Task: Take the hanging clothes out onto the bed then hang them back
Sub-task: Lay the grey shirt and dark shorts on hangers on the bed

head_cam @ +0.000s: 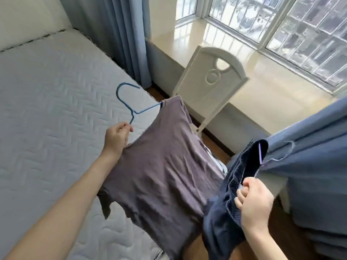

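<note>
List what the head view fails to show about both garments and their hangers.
Blue hanger: the grey T-shirt covers all but its hook and one arm.
Purple hanger: only a short strip shows; the navy garment wraps the rest.
Navy garment: bunched in the right hand, cut by the bottom edge; type unclear.
Clothes rail: outside the frame.

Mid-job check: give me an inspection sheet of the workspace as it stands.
Surface: quilted white mattress, partly under the held shirt.
Job's things: grey-purple T-shirt on a blue wire hanger; dark navy garment on a purple hanger.
Clutter: nothing seen.
Grips: left hand pinches the blue hanger's neck; right hand grips the navy garment.
Cables: nothing seen.
Surroundings: white chair, blue curtains, barred window.
</note>
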A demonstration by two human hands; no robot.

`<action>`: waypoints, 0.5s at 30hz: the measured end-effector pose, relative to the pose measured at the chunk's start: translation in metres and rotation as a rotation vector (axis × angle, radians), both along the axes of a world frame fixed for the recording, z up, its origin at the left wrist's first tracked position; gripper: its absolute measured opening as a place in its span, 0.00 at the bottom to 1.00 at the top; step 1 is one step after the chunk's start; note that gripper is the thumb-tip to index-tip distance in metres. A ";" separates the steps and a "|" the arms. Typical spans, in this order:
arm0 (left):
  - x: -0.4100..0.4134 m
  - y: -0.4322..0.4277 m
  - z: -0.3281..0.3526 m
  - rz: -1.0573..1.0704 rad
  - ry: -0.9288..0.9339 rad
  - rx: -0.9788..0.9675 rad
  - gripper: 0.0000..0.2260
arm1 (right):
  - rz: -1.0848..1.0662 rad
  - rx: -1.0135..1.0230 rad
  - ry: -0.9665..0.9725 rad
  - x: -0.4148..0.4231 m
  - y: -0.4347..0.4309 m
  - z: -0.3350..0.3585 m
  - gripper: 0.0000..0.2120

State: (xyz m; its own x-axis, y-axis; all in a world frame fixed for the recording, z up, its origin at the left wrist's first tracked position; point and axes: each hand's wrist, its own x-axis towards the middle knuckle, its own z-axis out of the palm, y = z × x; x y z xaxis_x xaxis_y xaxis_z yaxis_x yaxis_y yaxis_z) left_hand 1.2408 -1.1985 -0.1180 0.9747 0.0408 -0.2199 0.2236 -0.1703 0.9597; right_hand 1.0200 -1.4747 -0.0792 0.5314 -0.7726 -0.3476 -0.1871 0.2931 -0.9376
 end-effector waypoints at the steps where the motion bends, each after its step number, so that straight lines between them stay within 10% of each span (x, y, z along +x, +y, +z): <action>1: 0.018 0.006 -0.014 0.020 0.015 0.020 0.12 | 0.020 0.006 0.008 0.019 0.007 -0.010 0.16; 15: 0.214 0.071 -0.272 0.110 -0.002 0.449 0.11 | 0.262 0.169 0.021 0.270 0.161 -0.268 0.12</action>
State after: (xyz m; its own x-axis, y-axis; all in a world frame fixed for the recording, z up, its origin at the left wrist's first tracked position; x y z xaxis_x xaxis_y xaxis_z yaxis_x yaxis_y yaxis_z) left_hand 1.4552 -1.1270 -0.3900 0.9597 0.2344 -0.1548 0.2616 -0.5444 0.7970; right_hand 1.2904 -1.3135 -0.3469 0.6963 -0.5404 -0.4724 -0.2961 0.3833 -0.8749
